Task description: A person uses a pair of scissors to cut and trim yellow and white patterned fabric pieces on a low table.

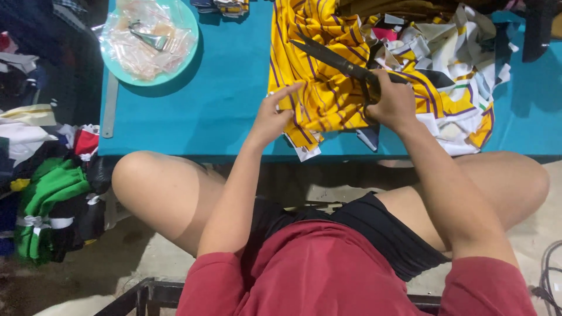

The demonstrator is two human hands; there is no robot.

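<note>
A: Right hand (393, 104)?
B: Fist wrapped round black scissors (342, 63), blades parted over yellow striped fabric (316, 82) on the teal table (228, 88).
A: Left hand (272, 117)?
B: Fingers spread, pressing the fabric's edge flat, forearm angled up.

Teal plate (190, 55) of clear bags, metal ruler (109, 105), green garment heap (50, 199).

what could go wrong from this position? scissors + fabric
Left hand pins the yellow striped fabric close beside the open scissors in the right hand; fingers could get nicked. The fabric is bunched, so blades might catch extra layers. Its edge overhangs the teal table and may slide.
</note>
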